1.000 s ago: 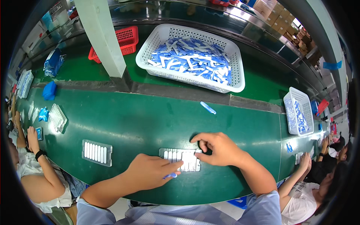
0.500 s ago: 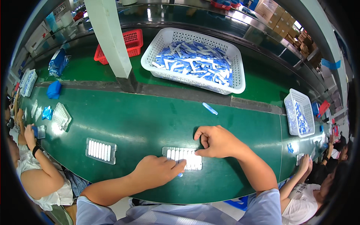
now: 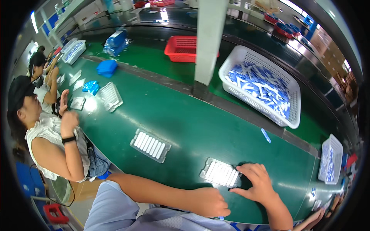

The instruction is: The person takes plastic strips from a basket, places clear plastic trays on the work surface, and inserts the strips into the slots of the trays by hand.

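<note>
A clear plastic tray (image 3: pixel 220 172) with a row of white, rounded strips lies on the green table in front of me. My right hand (image 3: pixel 256 183) has its thumb and fingers at the two corners of the tray's right end, gripping it there. Nearer to me, close to the table edge, my left hand (image 3: pixel 211 203) is closed. The tip of a small blue piece (image 3: pixel 221 218) shows just below its fingers; the rest is hidden. A second clear tray (image 3: pixel 150 145) of white strips rests farther left, untouched.
Beyond the table strip stand a white basket (image 3: pixel 260 106) of blue-and-white pieces, a grey post (image 3: pixel 210 42) and a red basket (image 3: pixel 180 49). One blue piece (image 3: pixel 266 135) lies near the strip. A co-worker (image 3: pixel 58 146) sits at left, near stacked empty trays (image 3: pixel 111 97).
My view has turned left. The left hand has drawn off the tray toward me, still closed. The right hand has opened from a bent-finger pose to straddle the tray's right end.
</note>
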